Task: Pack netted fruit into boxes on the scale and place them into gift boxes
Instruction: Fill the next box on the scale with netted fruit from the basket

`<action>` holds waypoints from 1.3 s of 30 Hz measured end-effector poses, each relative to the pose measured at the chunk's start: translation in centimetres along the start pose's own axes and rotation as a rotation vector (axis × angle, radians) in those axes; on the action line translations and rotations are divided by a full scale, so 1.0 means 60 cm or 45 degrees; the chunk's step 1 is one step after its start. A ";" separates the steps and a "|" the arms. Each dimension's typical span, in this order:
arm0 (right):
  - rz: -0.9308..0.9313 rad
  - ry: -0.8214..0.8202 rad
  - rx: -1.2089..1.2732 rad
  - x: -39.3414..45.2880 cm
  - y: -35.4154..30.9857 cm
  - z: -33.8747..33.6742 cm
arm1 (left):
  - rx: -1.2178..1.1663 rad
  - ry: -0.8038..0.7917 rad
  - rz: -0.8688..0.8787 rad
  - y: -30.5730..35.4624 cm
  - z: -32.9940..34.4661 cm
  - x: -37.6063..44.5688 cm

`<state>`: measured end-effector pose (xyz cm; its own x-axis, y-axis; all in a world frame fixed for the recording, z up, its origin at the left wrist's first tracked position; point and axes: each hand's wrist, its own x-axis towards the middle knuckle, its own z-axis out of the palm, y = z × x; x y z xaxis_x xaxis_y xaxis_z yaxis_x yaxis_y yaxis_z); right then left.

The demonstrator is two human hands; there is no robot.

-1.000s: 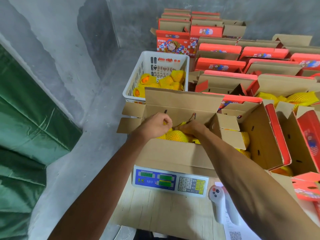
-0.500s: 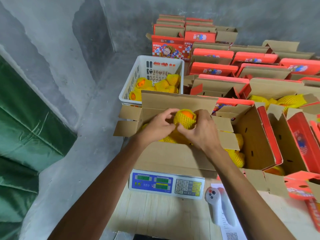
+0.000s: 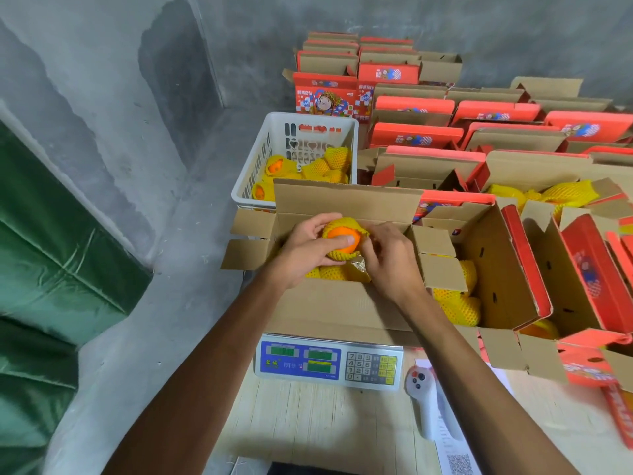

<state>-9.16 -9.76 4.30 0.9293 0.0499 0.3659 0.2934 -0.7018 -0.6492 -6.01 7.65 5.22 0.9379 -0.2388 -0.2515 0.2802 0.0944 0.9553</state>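
An open cardboard box (image 3: 342, 310) stands on the blue-and-white scale (image 3: 329, 361). Above its opening my left hand (image 3: 308, 248) grips an orange in yellow foam netting (image 3: 344, 240), thumb laid across the bare orange face. My right hand (image 3: 394, 258) pinches the netting at the fruit's right side. More netted fruit (image 3: 325, 272) lies inside the box under my hands. To the right an open red gift box (image 3: 503, 269) holds several netted fruits (image 3: 459, 303).
A white plastic basket (image 3: 294, 145) with netted oranges sits behind the box. Rows of red gift boxes (image 3: 414, 135) fill the back and right. A white handheld device (image 3: 424, 402) and a paper slip lie on the wooden table (image 3: 325, 426). Green cloth hangs at left.
Both hands came up out of the box with one netted orange. The fruit has turned so its bare orange face shows, and my left thumb now lies over it.
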 end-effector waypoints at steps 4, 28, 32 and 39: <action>-0.076 0.034 -0.147 -0.003 -0.009 -0.011 | 0.183 0.118 0.009 -0.003 0.009 0.006; -0.142 -0.285 -0.715 0.029 0.046 -0.040 | 0.519 0.111 -0.231 -0.010 0.048 0.084; -0.036 -0.382 -0.976 0.044 0.050 -0.029 | 0.330 -0.066 -0.364 -0.003 0.045 0.074; 0.054 -0.526 -0.913 0.057 0.051 -0.011 | 1.116 -0.149 -0.199 -0.010 0.031 0.055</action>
<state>-5.26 -12.18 4.02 0.9849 0.1724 -0.0146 0.1720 -0.9848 -0.0231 -3.43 4.97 4.12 0.8620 -0.2886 -0.4168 0.1012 -0.7077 0.6992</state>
